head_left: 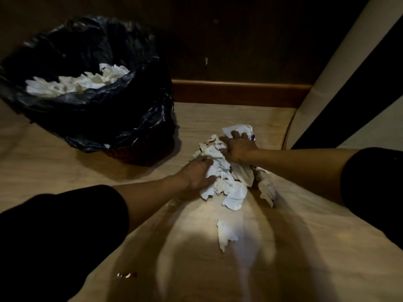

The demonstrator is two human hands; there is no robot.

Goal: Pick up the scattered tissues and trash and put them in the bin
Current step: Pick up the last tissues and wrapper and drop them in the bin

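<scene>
A heap of crumpled white tissues lies on the light wooden floor right of centre. My left hand presses on the heap's left side, fingers curled into the paper. My right hand grips the heap's far side, fingers spread over a tissue. One loose tissue lies apart, nearer to me. Another strip trails off the heap's right. The bin, lined with a black plastic bag, stands at the upper left and holds several white tissues.
A small clear wrapper glints on the floor at the lower left. A dark wooden wall with a skirting board runs behind. A pale furniture edge rises on the right.
</scene>
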